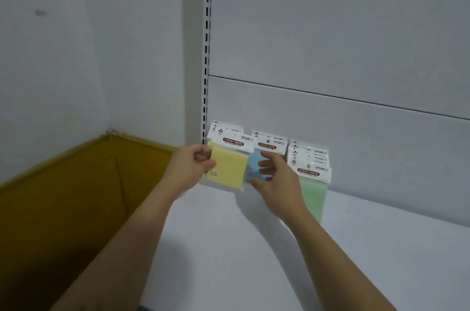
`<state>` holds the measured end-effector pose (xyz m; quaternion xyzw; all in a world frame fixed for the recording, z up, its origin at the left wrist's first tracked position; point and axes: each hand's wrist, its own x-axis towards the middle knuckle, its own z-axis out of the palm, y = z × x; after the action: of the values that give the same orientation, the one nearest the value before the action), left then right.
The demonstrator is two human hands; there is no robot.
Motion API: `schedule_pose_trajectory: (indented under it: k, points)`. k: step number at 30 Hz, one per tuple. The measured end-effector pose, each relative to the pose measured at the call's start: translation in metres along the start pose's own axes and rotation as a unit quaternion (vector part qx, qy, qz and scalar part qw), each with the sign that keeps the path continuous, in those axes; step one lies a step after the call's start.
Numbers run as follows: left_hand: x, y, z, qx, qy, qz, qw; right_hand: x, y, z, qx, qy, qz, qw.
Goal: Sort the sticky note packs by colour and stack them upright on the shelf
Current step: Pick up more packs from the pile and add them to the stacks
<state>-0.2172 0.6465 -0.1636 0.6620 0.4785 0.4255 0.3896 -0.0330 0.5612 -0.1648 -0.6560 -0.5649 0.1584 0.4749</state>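
Head view: yellow pack [230,169] is pinched at its left edge by curled left fingers [203,155], upright at the shelf's [356,247] back left corner. Blue pack [253,168] beside it is touched by half-bent right fingers [267,164]; a true grip cannot be told. Green row [312,196] stands further right. Yellow pack is best squared flush with its row, base seated, before release.

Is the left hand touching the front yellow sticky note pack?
Touching. The head view shows the left hand pinching the yellow sticky note pack at its left edge.
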Motion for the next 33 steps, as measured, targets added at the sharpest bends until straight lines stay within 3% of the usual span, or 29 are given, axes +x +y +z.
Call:
schedule_pose_trajectory:
  k: [4, 8, 15, 33]
  points:
    - [0.023, -0.028, -0.008, 0.024, 0.027, -0.034, 0.999, -0.015, 0.016, 0.012, -0.140, -0.014, -0.070, 0.988]
    - [0.030, -0.043, 0.006, 0.053, 0.085, -0.040, 0.994, -0.021, 0.025, 0.027, -0.319, 0.069, -0.200, 0.924]
    - [0.033, -0.047, 0.019, 0.102, 0.140, -0.012, 0.985, -0.015, 0.028, 0.030, -0.345, 0.135, -0.243, 0.896]
    - [0.032, -0.046, 0.024, 0.136, 0.138, -0.007, 0.981, -0.014, 0.020, -0.008, -0.349, 0.144, -0.181, 0.908]
